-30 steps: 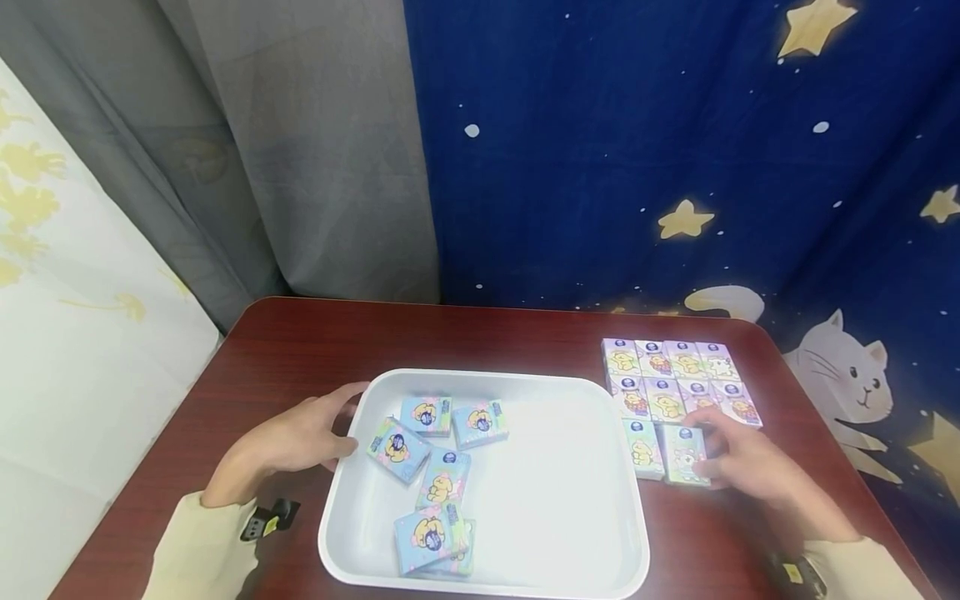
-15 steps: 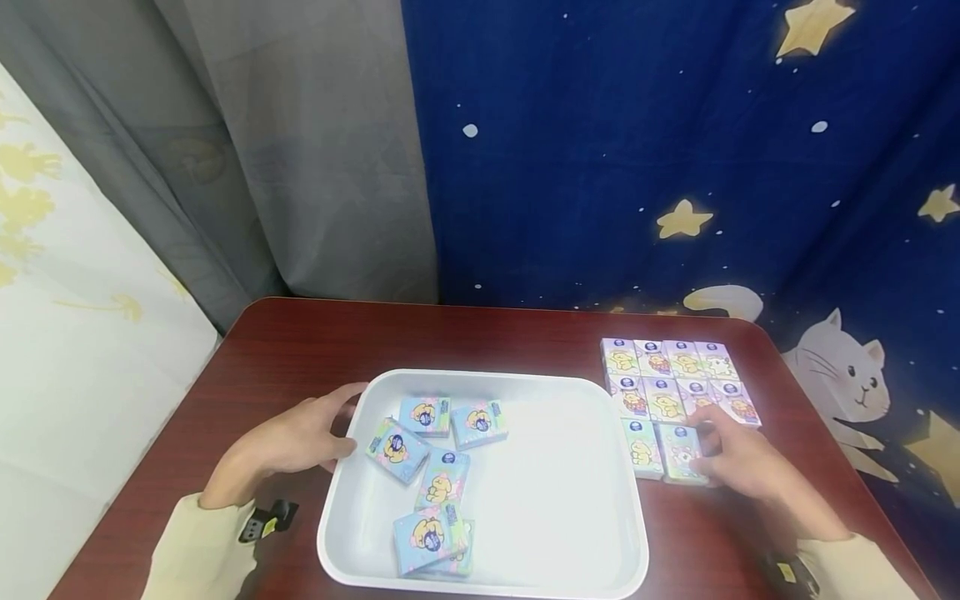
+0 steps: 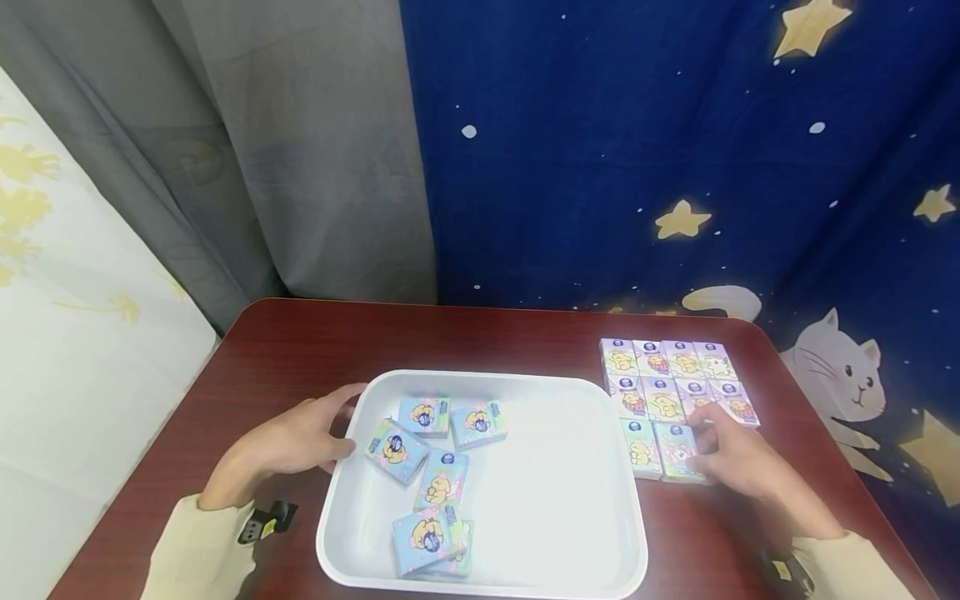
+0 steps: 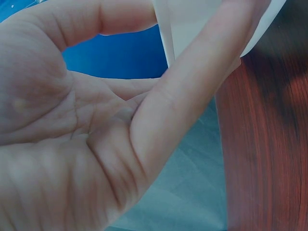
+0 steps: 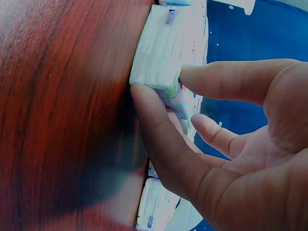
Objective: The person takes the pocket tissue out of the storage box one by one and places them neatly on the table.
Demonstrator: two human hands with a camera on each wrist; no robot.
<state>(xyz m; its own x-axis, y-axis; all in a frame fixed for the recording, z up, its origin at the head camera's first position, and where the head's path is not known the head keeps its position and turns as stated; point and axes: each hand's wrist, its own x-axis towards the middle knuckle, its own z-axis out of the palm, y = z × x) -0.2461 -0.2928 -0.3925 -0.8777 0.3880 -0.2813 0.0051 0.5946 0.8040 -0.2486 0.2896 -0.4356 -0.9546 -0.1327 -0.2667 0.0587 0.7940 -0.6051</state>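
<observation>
My left hand [image 3: 303, 433] holds the left side of a white tray [image 3: 562, 385], thumb and fingers at its rim; the left wrist view shows the tray wall [image 4: 180, 24] between them. Several blue tissue packs [image 3: 442, 479] with a yellow dog print lie loosely inside its left half. Beyond the tray's right side, my right hand [image 3: 738, 454] grips a pale green-blue tissue pack [image 3: 673, 446] by its right side. Seen from the right wrist, the thumb is at the lower corner of this pack [image 5: 156, 50] and another finger at its upper face. A similar pack [image 3: 640, 446] sits flush at its left.
Two rows of purple tissue packs [image 3: 663, 400] lie side by side at the table's back right, just behind the green-blue ones. The dark red table [image 3: 322, 342] ends at rounded back corners. Grey and navy star-patterned curtains [image 3: 600, 150] hang behind.
My right hand has slid the green-blue pack slightly left, closing the gap to the pack beside it and straightening it. The left hand and the tray stay put.
</observation>
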